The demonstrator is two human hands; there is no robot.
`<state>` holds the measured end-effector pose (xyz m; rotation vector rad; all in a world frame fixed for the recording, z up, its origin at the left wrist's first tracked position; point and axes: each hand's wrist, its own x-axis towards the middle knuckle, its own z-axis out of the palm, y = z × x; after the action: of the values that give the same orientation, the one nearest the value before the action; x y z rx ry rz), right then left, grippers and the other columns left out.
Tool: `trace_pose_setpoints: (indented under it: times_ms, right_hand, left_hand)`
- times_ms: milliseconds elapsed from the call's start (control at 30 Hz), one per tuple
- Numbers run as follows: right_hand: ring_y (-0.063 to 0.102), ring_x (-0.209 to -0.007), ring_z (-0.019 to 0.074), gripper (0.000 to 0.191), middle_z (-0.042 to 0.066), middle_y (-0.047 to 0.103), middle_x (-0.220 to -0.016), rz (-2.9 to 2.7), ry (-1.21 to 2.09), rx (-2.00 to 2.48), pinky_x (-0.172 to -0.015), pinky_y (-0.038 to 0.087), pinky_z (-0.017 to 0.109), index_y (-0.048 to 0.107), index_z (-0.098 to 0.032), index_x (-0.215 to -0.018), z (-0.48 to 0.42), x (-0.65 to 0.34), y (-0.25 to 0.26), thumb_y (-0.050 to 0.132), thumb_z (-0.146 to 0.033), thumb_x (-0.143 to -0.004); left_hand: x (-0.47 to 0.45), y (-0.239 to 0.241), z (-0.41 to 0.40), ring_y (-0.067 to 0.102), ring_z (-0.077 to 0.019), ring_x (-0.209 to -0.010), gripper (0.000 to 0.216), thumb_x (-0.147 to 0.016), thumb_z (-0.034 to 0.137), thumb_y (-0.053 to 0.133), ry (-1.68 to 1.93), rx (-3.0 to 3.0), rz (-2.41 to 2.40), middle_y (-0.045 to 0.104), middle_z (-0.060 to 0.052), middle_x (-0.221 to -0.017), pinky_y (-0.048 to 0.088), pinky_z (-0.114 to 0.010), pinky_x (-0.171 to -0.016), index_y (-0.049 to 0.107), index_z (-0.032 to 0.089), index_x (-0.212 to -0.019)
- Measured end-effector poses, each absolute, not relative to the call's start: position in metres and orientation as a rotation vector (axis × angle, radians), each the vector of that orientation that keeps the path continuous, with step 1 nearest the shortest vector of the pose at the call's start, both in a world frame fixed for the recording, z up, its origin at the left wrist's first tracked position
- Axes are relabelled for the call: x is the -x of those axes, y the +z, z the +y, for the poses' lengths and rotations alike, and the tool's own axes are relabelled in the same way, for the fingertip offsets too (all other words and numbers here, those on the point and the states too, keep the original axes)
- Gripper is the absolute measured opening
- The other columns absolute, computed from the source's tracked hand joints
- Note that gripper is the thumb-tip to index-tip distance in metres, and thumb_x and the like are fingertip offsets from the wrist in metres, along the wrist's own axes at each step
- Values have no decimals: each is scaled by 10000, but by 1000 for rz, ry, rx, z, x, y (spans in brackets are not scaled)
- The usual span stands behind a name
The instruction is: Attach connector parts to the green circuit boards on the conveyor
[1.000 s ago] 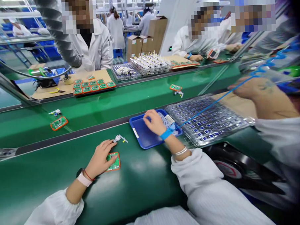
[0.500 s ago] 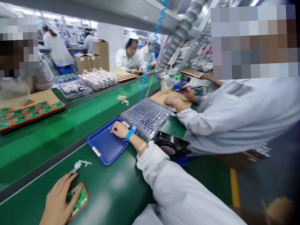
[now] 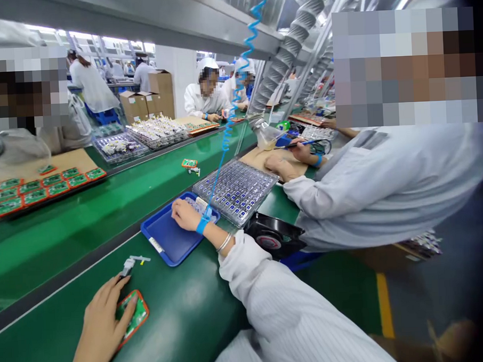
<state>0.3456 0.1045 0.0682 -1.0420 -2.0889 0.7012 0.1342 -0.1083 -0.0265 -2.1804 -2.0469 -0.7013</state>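
My left hand lies flat, fingers stretched, on a small green circuit board in an orange frame on the green bench. A small white connector part lies just beyond its fingertips. My right hand, with a blue wrist strap and coiled blue cord, rests inside a blue tray. Its fingers are curled over small parts at the tray's far side; what they hold is hidden.
A clear tray of small blue parts sits right of the blue tray. A co-worker in white works at my right with a tool. A board rides the green conveyor. Boards in orange frames and people stand across.
My head has turned right, so the bench shifted left in view. My right hand stays in the blue tray and the left hand stays on the board.
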Motion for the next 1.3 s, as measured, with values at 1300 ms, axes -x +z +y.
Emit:
trace_pose_setpoints:
  times_ms: [1300]
  right_hand:
    - [490,-904,189,109,65,487,-913,-2500,1286,363,-816,417,361,496,-192,-741,-15,-294,-1,449,-159,-833]
  left_hand:
    - [-168,8,-137,602,-152,-859,135,-875,212,519,-1158,2030,-2469,670,-20,-913,385,-310,-800,630,170,-809]
